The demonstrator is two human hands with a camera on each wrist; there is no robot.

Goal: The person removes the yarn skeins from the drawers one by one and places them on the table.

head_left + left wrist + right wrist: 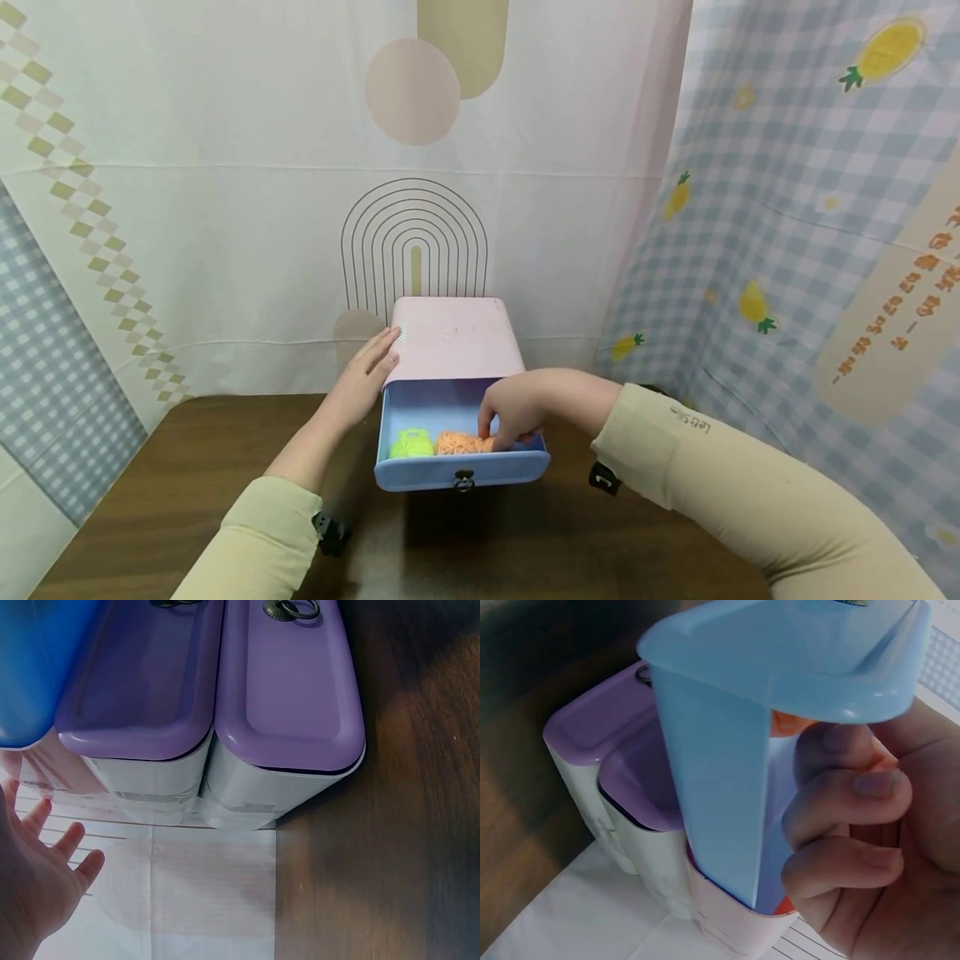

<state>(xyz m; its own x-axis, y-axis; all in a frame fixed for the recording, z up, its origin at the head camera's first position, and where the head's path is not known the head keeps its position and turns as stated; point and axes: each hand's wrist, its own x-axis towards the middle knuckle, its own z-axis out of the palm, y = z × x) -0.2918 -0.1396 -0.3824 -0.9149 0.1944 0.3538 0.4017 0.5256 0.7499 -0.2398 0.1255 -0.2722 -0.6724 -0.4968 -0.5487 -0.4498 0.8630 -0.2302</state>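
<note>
A small chest of drawers with a pink top (457, 337) stands on the table, its blue top drawer (408, 476) pulled out. Inside, a bright green ball of yarn (411, 444) lies at the left, beside an orange ball of yarn (456, 443). My right hand (517, 407) reaches into the drawer and pinches the right end of the orange yarn; in the right wrist view its fingers (844, 802) curl inward beside the drawer wall. With fingers extended, my left hand (357, 390) rests along the left edge of the pink top.
Below the blue drawer, the left wrist view shows two closed purple drawers (289, 690) with metal ring pulls (294, 609). The brown wooden table (247, 450) lies underneath. A printed white cloth (240, 250) hangs close behind, and a blue checked cloth (750, 208) hangs on the right.
</note>
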